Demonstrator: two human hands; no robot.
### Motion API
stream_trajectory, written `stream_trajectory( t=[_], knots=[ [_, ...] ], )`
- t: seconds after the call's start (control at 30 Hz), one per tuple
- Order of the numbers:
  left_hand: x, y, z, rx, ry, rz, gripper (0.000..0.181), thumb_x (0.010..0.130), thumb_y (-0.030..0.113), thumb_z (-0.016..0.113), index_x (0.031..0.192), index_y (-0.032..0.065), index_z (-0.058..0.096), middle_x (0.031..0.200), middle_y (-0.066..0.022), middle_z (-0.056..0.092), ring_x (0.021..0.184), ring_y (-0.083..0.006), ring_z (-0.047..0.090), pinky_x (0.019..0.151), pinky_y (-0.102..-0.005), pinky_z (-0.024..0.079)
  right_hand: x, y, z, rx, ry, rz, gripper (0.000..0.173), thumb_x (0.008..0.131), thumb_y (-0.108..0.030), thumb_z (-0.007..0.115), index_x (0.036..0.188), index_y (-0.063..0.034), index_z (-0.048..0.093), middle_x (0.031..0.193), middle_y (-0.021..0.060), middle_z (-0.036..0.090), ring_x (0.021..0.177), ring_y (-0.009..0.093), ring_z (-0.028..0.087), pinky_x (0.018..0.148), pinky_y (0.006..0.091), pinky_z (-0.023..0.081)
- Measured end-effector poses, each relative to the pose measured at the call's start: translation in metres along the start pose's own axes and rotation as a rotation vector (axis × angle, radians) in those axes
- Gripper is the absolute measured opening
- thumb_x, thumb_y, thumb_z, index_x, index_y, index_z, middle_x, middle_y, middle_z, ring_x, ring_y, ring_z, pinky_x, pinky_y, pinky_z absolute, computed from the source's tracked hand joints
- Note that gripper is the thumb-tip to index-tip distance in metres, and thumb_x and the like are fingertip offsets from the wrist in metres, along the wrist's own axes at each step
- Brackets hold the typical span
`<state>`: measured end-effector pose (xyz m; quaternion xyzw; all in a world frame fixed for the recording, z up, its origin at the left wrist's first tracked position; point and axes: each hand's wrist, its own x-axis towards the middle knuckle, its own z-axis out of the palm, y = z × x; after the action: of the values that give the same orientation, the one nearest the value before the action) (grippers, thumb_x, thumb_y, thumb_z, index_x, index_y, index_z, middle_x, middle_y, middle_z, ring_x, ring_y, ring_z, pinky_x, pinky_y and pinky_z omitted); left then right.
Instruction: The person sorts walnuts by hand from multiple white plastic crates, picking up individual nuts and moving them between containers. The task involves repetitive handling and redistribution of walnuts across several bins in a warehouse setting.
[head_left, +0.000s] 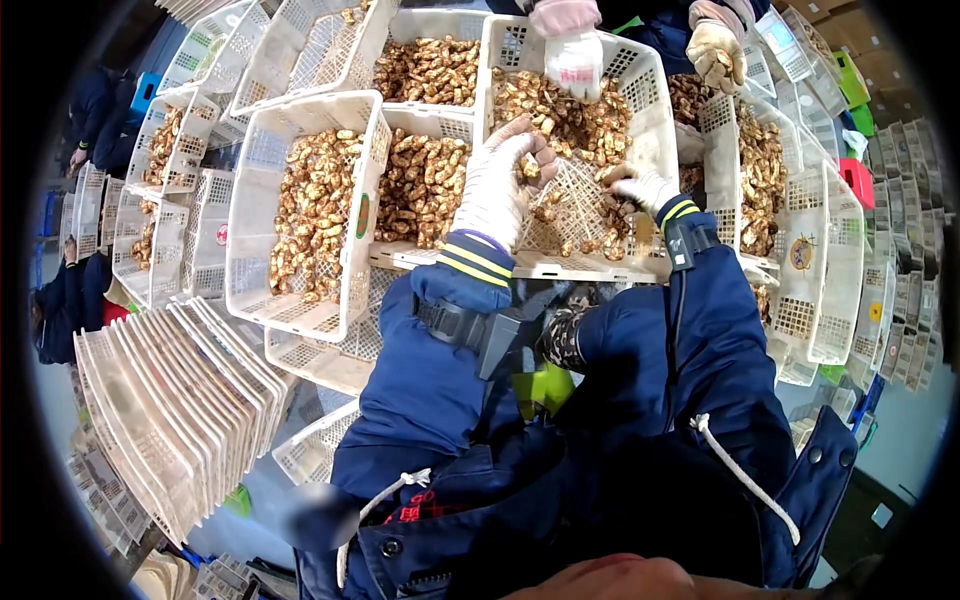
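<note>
Below me lies a white perforated plastic crate (540, 264) with brown, knobbly root-like pieces (559, 112) heaped at its far end and a few scattered nearer. My left hand (504, 176), in a white glove with brownish fingers, is over the crate's left side, its curled fingers around one or more pieces. At the right side, my right hand (643, 187), gloved alike, has its fingertips at a piece near the heap; whether it grips it is unclear. Another person's gloved hand (574, 64) reaches into the heap from the far side, and their other gloved hand (716, 56) holds a piece.
A crate of paler pieces (356, 300) stands to the left, beside a crate of similar pieces (420, 187). More filled crates (761, 180) are at the right. A tall stack of nested crates (180, 405) stands lower left. Other people (71, 300) are at the far left.
</note>
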<state>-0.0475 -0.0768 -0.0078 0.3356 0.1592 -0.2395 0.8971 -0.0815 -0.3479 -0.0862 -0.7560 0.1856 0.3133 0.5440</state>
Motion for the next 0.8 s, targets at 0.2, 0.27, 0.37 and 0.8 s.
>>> stream_trajectory(
  t=[0.2,0.27,0.37,0.8],
  knots=[
    [-0.002,0.001,0.003,0.056,0.000,-0.009,0.030,0.087,0.008,0.054,0.117,0.0048,0.051,0.092,-0.0086,0.058,0.082,-0.0206,0.060,0.070,-0.0329,0.053,0.022,0.030,0.035,-0.975,-0.191,-0.208,0.035,0.075,-0.029,0.068,0.103,-0.0086,0.064,0.097,0.0148,0.066,0.094,0.030,0.062,0.082,0.0365,0.049],
    [-0.002,0.001,0.004,0.061,-0.005,-0.019,0.031,0.087,0.008,0.054,0.117,0.0052,0.051,0.093,-0.0086,0.059,0.083,-0.0206,0.060,0.071,-0.0333,0.053,0.028,0.032,0.050,-1.287,-0.310,-0.185,0.037,0.072,-0.028,0.071,0.103,-0.0086,0.064,0.102,0.0165,0.064,0.099,0.032,0.060,0.085,0.0398,0.048],
    [-0.002,-0.001,0.001,0.058,-0.004,-0.007,0.031,0.087,0.008,0.055,0.118,0.0050,0.051,0.094,-0.0086,0.059,0.084,-0.0205,0.060,0.071,-0.0335,0.053,0.027,0.033,0.071,-1.407,-0.344,-0.162,0.033,0.068,-0.019,0.072,0.097,-0.0077,0.064,0.093,0.0157,0.065,0.091,0.034,0.062,0.079,0.0403,0.051],
    [0.002,-0.003,0.000,0.085,0.035,0.016,0.029,0.086,0.007,0.056,0.115,0.0047,0.053,0.092,-0.0072,0.059,0.082,-0.0199,0.060,0.074,-0.0352,0.053,0.021,0.017,0.032,-0.076,-0.214,-0.214,0.033,0.085,-0.024,0.065,0.110,-0.0048,0.058,0.085,0.0034,0.062,0.067,0.010,0.058,0.056,0.0252,0.048]
  ],
)
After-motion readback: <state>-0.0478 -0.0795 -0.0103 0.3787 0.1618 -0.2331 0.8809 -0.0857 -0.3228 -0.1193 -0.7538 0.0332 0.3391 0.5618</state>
